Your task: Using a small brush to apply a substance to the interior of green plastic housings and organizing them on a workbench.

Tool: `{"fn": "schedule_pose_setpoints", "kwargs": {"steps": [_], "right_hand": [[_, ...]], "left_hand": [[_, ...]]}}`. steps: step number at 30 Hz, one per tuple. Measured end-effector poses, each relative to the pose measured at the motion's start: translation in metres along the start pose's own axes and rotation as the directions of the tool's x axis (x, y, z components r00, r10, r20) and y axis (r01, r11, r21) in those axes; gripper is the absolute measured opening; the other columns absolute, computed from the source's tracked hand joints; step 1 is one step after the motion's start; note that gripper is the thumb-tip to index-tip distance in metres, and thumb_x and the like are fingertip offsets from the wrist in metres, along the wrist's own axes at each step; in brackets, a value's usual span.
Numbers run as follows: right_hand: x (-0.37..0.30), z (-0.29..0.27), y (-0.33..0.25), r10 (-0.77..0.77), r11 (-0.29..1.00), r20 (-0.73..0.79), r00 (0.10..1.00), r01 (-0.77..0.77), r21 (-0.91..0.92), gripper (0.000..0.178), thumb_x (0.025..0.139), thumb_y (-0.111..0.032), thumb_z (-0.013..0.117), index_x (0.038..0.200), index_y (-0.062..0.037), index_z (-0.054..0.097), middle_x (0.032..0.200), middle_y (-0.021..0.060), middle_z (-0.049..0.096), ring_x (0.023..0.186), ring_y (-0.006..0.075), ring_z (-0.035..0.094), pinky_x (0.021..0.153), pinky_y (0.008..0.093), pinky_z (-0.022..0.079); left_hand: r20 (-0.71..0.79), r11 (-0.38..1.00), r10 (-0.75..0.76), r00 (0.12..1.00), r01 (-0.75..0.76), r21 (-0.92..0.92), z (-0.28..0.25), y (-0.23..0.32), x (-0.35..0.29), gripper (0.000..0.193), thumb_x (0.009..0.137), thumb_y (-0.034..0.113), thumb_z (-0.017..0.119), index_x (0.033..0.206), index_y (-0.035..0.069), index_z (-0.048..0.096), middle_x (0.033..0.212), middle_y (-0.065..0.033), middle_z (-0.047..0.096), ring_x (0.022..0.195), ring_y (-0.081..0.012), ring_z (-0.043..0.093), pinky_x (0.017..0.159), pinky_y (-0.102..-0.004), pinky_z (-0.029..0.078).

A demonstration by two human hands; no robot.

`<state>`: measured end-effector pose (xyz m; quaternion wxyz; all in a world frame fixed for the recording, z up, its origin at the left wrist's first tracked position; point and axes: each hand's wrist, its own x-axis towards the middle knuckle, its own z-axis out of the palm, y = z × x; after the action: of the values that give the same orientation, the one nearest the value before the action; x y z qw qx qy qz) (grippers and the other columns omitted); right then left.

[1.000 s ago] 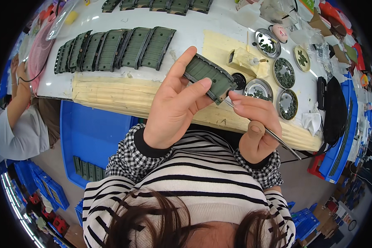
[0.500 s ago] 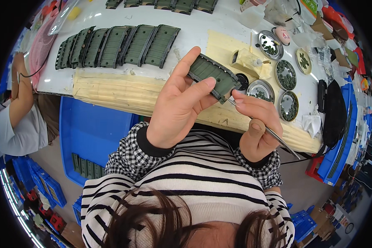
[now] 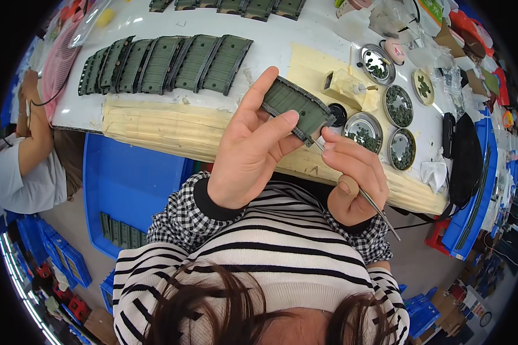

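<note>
My left hand (image 3: 250,144) grips a dark green moulded plastic panel (image 3: 311,115) with ribbed edges, thumb on its face and fingers behind. It is held tilted over the table's near edge. Pinched in my right hand (image 3: 355,175) is a slim silver metal tool (image 3: 381,215). The tool's tip meets the panel's lower right corner; whether a small part sits there is too small to tell. Fingertips of that hand are close to the same corner. A row of similar green panels (image 3: 161,63) lies on the table to the left.
Round metal dishes (image 3: 398,106) of small green parts stand at the right, near a tape-wrapped block (image 3: 350,87). Padding (image 3: 155,126) covers the table's front edge. A blue bin (image 3: 135,178) sits below left. Another person's arm (image 3: 34,138) is at far left.
My right hand and the metal tool have shifted slightly left, and the tool stands steeper. My left hand and the panel are almost still.
</note>
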<state>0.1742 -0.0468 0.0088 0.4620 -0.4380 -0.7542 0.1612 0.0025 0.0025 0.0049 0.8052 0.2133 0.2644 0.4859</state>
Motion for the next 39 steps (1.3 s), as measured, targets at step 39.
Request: {"fn": "schedule_pose_setpoints", "kwargs": {"steps": [39], "right_hand": [[0.04, -0.014, 0.0, -0.031, 0.999, 0.126, 0.992, 0.035, -0.029, 0.044, 0.066, 0.007, 0.075, 0.109, -0.001, 0.067, 0.1, 0.0144, 0.068, 0.087, 0.0272, 0.067, 0.076, 0.0322, 0.053]], "left_hand": [[0.319, 0.89, -0.455, 0.832, 0.418, 0.181, -0.023, 0.038, -0.001, 0.058, 0.103, 0.035, 0.044, 0.147, 0.001, 0.03, 0.115, -0.0126, 0.061, 0.089, -0.0184, 0.069, 0.071, -0.0221, 0.06]]}}
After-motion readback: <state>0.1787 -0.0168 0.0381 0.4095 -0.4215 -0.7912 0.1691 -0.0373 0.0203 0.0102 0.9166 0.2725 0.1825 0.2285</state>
